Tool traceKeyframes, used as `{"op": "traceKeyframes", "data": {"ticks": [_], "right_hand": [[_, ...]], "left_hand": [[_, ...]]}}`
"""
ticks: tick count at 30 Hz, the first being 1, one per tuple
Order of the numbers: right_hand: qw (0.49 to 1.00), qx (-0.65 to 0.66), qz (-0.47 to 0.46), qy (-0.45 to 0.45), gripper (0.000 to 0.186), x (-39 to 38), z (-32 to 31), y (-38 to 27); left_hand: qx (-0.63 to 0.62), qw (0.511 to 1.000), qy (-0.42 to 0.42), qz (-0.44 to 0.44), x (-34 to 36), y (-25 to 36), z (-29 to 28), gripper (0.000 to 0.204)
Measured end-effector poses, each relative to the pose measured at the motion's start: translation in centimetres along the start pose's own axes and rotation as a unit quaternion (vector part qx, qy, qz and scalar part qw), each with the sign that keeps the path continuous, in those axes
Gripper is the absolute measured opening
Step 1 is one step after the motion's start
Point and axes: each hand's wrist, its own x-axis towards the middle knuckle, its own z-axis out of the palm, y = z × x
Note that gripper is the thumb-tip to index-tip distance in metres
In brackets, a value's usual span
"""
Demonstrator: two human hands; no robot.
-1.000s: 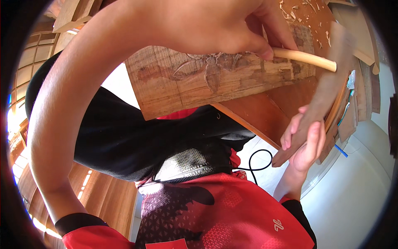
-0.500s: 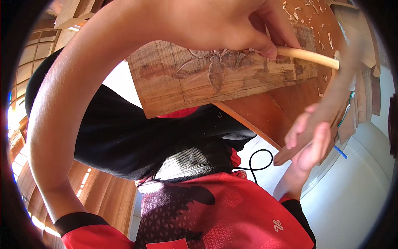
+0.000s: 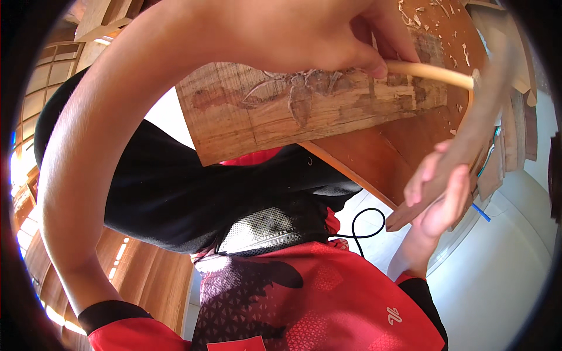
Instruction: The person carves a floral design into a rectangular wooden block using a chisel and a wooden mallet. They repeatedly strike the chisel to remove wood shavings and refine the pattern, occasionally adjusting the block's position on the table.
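— Pale wood is what your left hand (image 3: 310, 35) is closed on: the fingers are curled tight round a light, round-sectioned tool handle (image 3: 430, 73), thumb tip pressed on its upper side, and the handle sticks out to the right past your grip. How does the other one look to you?

— Your right hand (image 3: 436, 193) is blurred. The fingers are bent round a long wooden mallet (image 3: 468, 140) that runs up toward the end of the handle; I read it as clamped on that, though the blur hides the exact grip.

— And where is the piece itself?

— Right under your left hand. The carved wooden plank (image 3: 304, 108) lies across the reddish-brown tabletop (image 3: 404, 146), its near edge overhanging toward your lap, with a flower cut in relief just below your left knuckles. The handle's far end sits over the plank's right part.

— Anything around it?

— Pale wood chips (image 3: 436, 17) are scattered on the tabletop beyond the plank. A black cable (image 3: 366, 225) loops on the white floor below the table edge, beside your right forearm. Your left arm arches over your black-clad knee.
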Motion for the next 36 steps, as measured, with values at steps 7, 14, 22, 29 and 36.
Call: {"op": "traceKeyframes", "data": {"ticks": [7, 14, 22, 29, 36], "right_hand": [[0.998, 0.044, -0.01, 0.044, 0.053, 0.4, 0.3, -0.3], [0.999, 0.01, 0.022, 0.031, 0.057, 0.9, -0.1, 0.2], [0.995, -0.096, 0.015, -0.021, 0.051, 2.0, 1.0, -1.6], [0.989, -0.144, 0.026, -0.016, 0.048, 3.1, 1.0, -2.3], [0.998, -0.023, 0.049, -0.039, 0.049, 5.6, 2.4, -1.6]], "left_hand": [[-0.018, 0.999, 0.042, -0.009, -0.3, -1.3, 1.2, 0.032], [-0.047, 0.998, -0.007, -0.047, -0.1, -1.5, 1.0, 0.035], [-0.004, 0.992, -0.04, -0.121, 0.4, 0.9, 0.3, 0.034], [0.04, 0.971, -0.098, -0.213, 1.9, 1.6, -1.0, 0.033], [0.089, 0.976, -0.13, -0.147, 2.1, 0.5, -1.6, 0.029]]}}
